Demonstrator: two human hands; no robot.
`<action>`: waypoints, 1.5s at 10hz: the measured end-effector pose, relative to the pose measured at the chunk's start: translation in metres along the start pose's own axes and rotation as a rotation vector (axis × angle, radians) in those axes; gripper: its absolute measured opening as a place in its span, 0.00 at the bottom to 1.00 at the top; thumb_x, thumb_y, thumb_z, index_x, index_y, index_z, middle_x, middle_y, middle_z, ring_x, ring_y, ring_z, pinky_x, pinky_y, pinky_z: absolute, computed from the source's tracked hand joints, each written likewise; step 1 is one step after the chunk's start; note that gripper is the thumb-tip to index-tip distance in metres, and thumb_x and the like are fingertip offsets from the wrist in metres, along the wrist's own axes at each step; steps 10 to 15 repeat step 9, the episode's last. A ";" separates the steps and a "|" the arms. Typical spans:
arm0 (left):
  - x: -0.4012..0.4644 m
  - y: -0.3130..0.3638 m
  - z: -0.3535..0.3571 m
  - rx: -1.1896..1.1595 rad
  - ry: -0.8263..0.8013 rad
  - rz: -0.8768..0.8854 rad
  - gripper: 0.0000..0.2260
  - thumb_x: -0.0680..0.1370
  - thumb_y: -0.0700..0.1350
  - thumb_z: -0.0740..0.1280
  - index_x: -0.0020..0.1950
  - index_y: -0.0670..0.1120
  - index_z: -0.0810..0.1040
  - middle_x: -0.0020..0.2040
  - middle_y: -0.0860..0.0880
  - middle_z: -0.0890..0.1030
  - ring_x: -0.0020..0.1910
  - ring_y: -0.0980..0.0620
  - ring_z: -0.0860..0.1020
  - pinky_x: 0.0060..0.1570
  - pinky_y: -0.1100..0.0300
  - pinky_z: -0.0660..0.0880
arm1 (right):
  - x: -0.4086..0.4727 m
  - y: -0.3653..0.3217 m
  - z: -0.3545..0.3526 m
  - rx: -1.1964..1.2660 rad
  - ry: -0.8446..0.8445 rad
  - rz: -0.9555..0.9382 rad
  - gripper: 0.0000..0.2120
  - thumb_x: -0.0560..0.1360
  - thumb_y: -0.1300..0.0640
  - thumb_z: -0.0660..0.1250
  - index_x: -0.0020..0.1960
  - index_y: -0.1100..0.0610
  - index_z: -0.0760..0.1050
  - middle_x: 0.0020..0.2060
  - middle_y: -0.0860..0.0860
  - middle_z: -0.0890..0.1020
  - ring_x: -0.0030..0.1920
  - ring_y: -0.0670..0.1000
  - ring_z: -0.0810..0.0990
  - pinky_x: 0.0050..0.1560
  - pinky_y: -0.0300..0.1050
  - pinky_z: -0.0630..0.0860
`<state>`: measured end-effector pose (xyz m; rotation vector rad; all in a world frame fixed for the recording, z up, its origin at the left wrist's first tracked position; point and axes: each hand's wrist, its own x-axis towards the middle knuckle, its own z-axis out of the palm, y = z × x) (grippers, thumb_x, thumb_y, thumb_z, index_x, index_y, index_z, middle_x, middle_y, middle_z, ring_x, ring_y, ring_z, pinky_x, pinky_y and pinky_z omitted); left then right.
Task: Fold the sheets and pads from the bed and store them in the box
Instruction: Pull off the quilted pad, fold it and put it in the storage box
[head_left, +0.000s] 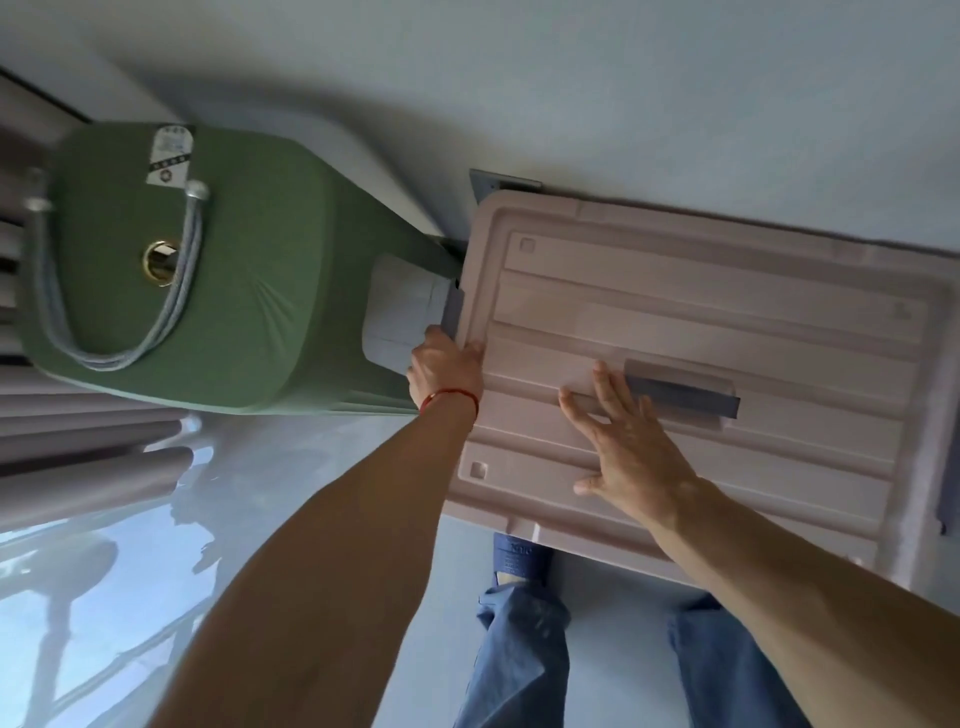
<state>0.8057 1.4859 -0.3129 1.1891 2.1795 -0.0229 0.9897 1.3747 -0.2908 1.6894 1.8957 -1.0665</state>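
A pale pink storage box lid (727, 322) with raised ribs and a grey handle (685, 395) covers the box below me. My left hand (447, 369) curls over the lid's left edge beside a grey latch (453, 312). My right hand (634, 447) lies flat on the lid top, fingers spread, just left of the handle. A bit of pale folded fabric (400, 317) shows at the box's left end. Nothing inside the box is visible.
A green padded headboard or chair (171, 270) with a grey tasselled cord (119, 322) stands left of the box. Grey curtains (78, 452) hang at far left. My jeans and blue slipper (519, 561) are on the glossy pale floor (130, 597).
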 end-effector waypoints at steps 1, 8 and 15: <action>-0.002 0.002 0.000 0.090 0.017 0.034 0.18 0.81 0.52 0.68 0.62 0.39 0.75 0.57 0.38 0.80 0.58 0.35 0.78 0.55 0.46 0.74 | 0.001 -0.001 -0.003 -0.008 -0.013 -0.001 0.57 0.73 0.42 0.76 0.83 0.45 0.37 0.79 0.59 0.28 0.80 0.60 0.31 0.80 0.61 0.43; -0.041 -0.012 -0.019 0.230 0.000 0.038 0.11 0.81 0.38 0.64 0.62 0.37 0.75 0.58 0.37 0.80 0.59 0.36 0.79 0.56 0.47 0.77 | 0.004 0.007 0.000 -0.038 -0.007 -0.040 0.58 0.71 0.38 0.76 0.83 0.45 0.37 0.79 0.59 0.28 0.81 0.61 0.32 0.80 0.62 0.45; -0.076 -0.017 -0.026 0.272 -0.039 0.163 0.18 0.78 0.33 0.62 0.69 0.38 0.68 0.65 0.37 0.75 0.62 0.36 0.76 0.58 0.47 0.74 | -0.010 0.007 -0.009 -0.037 -0.004 -0.070 0.52 0.77 0.44 0.72 0.83 0.48 0.36 0.80 0.57 0.29 0.81 0.59 0.33 0.80 0.59 0.45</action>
